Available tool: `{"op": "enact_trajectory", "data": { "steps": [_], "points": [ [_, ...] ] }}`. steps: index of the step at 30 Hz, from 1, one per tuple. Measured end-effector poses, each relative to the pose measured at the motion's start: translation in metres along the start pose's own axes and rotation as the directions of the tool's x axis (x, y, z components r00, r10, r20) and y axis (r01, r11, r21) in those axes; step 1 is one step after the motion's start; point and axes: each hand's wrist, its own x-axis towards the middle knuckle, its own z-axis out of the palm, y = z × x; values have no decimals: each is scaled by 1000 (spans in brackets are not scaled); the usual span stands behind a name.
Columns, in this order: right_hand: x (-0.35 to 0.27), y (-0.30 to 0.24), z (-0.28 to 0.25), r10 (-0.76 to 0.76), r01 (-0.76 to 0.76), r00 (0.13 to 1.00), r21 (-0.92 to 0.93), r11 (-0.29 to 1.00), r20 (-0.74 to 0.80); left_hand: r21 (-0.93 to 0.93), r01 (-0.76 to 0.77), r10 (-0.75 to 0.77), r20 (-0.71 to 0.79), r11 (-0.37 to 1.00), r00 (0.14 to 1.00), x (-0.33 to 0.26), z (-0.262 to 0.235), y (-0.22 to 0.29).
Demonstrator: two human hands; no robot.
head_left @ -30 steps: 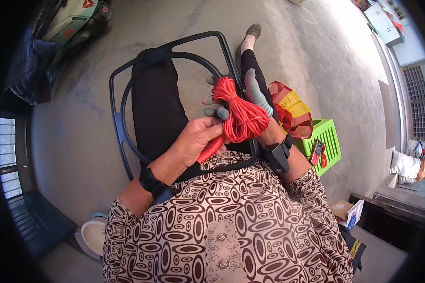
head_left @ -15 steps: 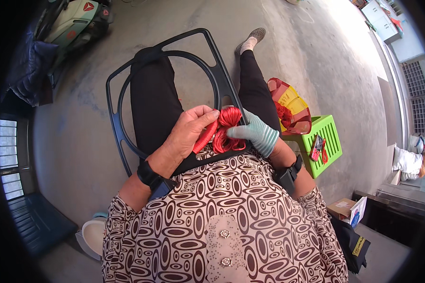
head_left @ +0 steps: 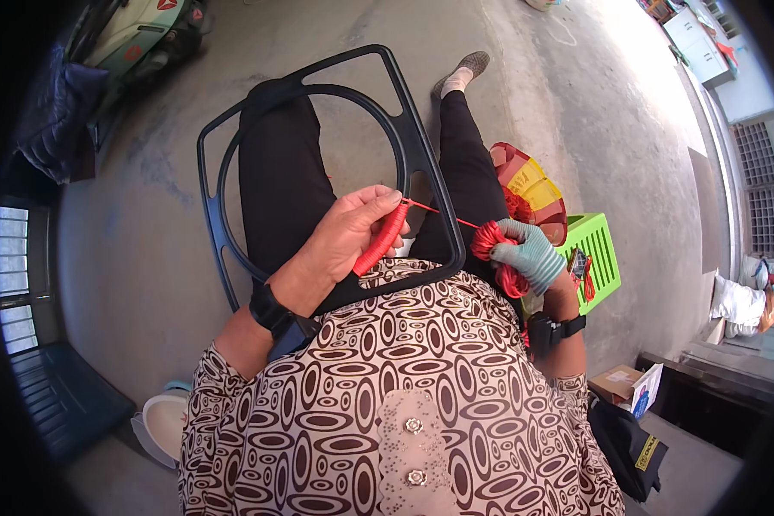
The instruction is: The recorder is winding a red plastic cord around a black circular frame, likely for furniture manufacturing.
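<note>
A black frame (head_left: 414,142) with an inner ring lies across my thighs. Red cord is wound tightly round part of the ring, forming a coiled red section (head_left: 382,244). My bare left hand (head_left: 353,230) is closed on this section, thumb and finger pinching its upper end. From that point a single strand of red cord (head_left: 443,212) runs straight to the right. My right hand (head_left: 531,258), in a striped pale green glove, is closed around a looped bundle of red cord (head_left: 490,241), beyond the frame's right edge.
To the right stands a green slotted plastic stool (head_left: 600,258) with small items on it. Beside it is a red and yellow bag (head_left: 533,185) holding more red material. A scooter (head_left: 138,39) is at the far left, and a pale basin (head_left: 165,421) at the lower left.
My right hand has moved right with the cord bundle, away from the ring, drawing a strand out straight. My left hand has stayed almost in place on the wound section.
</note>
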Motion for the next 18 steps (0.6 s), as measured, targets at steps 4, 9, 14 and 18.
{"op": "enact_trajectory", "data": {
  "steps": [4,9,14,18],
  "points": [
    [-7,4,6,-129,138,990,338,931,-47,52,-16,17,-25,999,1000,-1,-3,3],
    [2,10,7,-332,298,943,523,799,-30,47,-15,17,-28,999,999,-1,-3,1],
    [18,34,-28,-263,480,874,810,338,-408,20,-37,37,3,999,999,0,-5,1],
    [18,48,-98,122,587,718,691,421,-685,18,-30,29,23,999,999,1,-6,1]
  ]
}}
